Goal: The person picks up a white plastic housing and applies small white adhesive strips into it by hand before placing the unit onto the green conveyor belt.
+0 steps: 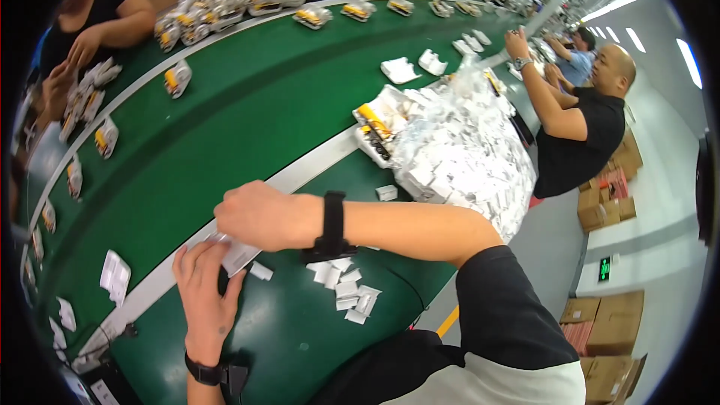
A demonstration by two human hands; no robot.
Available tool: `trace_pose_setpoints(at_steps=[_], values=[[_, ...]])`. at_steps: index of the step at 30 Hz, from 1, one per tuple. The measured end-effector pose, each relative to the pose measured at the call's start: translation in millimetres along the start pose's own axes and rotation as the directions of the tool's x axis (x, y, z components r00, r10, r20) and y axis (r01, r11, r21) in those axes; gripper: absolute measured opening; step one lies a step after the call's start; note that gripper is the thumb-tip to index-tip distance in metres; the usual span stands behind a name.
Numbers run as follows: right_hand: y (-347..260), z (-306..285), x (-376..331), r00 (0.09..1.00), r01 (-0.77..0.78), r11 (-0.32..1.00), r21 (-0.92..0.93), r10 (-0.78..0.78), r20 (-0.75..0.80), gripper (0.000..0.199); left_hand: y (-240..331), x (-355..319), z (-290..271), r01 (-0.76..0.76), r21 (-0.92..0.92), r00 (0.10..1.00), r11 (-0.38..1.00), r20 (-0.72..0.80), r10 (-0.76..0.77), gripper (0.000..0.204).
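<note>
Hands meet over the near edge of the green counter (pixel 285 330), beside the pale strip that borders the conveyor belt (pixel 225 127).

Left hand (pixel 204 285): it enters from the lower edge, palm down, fingers spread and pressing on a small white packet (pixel 238 255). It is not clenched; the fingertips hold the packet's near end flat against the counter. A dark watch sits on the wrist.

Right hand (pixel 255 215): it reaches across from the right with a black band on the wrist. It is closed loosely over the far end of the same white packet. The fingers are curled under the hand and hidden, so the exact grip cannot be told.

White packet: it lies between the two hands, directly under the right hand and just beyond the left fingertips, at the pale strip.

Nearby items:
- A loose cluster of small white slips (pixel 345 289) lies on the counter to the right of the left hand, below the right forearm.
- A single small white piece (pixel 262 271) lies just beside the packet.
- A large heap of white packets in clear wrap (pixel 457 154) lies further right, well apart from the hands.
- Packaged units with yellow parts (pixel 178 79) ride the belt.
- Other people work along both sides.
</note>
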State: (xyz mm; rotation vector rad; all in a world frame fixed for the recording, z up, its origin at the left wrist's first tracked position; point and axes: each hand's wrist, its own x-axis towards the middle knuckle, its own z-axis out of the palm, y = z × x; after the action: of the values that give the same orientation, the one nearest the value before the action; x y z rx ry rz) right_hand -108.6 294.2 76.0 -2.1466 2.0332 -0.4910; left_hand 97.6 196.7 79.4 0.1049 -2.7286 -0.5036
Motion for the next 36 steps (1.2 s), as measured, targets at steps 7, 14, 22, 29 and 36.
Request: trace_pose_setpoints(at_steps=[7, 14, 22, 29, 36], values=[[-2, -1, -13, 0.997, -0.070, 0.995, -0.076, 0.072, 0.021, 0.005, 4, 3, 4, -0.049, 0.103, 0.997, 0.993, 0.067, 0.042, 0.050], [-10, 7, -22, 0.967, -0.016, 0.977, -0.213, -0.039, -0.250, 0.005, 5, 1, 3, -0.087, 0.193, 0.992, 0.977, 0.108, 0.067, 0.048], [-5, -2, -10, 0.998, -0.006, 0.995, -0.095, 0.000, -0.061, 0.010, 5, 14, -8, -0.130, 0.186, 0.988, 0.974, 0.105, 0.111, 0.047], [-9, 3, -28, 0.958, -0.102, 0.981, -0.167, 0.052, -0.283, 0.017, 3, 12, -5, -0.037, 0.164, 0.991, 0.986, 0.134, 0.015, 0.048], [-35, -7, -66, 0.975, -0.183, 0.983, 0.026, 0.185, -0.125, 0.036, -76, 30, -16, 0.114, 0.422, 0.991, 0.900, 0.015, -0.132, 0.049]])
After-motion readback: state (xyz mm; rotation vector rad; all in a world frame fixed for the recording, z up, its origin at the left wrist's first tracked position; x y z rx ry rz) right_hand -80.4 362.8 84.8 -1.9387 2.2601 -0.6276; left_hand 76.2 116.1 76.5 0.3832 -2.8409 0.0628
